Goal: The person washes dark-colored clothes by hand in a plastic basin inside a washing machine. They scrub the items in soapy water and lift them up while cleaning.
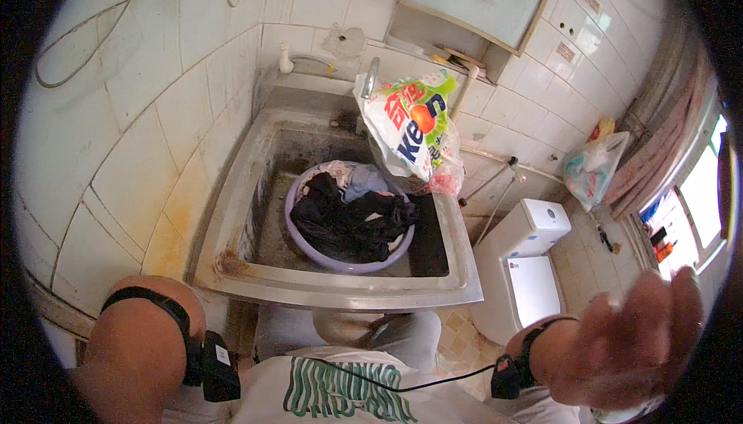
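The strapped left forearm (pixel 143 347) shows (left hand hidden; I cannot tell its state). Dark clothes (pixel 348 221) heap in a purple basin (pixel 340 264) inside the sink (pixel 348 297), probably best handled two-handed within the rim; the blurred right hand (pixel 642 339) hangs well apart, fingers loosely spread.

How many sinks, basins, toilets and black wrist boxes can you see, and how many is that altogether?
Sink: 1
Basin: 1
Toilet: 1
Black wrist boxes: 2
Total: 5

Dark clothes (pixel 333 223) in a lilac basin (pixel 344 265) — right hand (pixel 638 335) raised, blurred.
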`<act>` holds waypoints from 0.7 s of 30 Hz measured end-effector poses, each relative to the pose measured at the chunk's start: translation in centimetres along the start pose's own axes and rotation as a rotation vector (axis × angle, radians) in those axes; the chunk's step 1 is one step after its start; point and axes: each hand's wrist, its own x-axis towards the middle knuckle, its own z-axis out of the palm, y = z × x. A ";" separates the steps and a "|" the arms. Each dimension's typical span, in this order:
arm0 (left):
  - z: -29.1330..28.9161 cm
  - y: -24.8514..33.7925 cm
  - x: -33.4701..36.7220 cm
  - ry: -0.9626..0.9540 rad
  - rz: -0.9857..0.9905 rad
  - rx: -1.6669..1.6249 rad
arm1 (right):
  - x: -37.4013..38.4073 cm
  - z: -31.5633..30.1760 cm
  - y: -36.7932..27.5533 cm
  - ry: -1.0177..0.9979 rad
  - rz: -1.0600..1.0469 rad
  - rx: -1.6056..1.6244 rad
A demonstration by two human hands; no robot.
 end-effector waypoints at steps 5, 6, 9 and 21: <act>-0.2 0.0 -0.3 0.002 0.025 -0.061 | 0.6 -2.1 -0.4 -0.279 -0.413 -0.139; -0.2 0.0 -0.5 0.006 0.032 -0.068 | 0.9 -2.3 0.0 -0.379 -0.526 -0.135; 0.0 0.1 -0.9 0.007 0.046 -0.085 | 1.7 -2.9 1.5 -0.591 -0.757 -0.118; 1.4 0.5 -2.2 0.030 0.079 -0.034 | 4.3 -4.5 5.9 -0.057 -0.411 0.093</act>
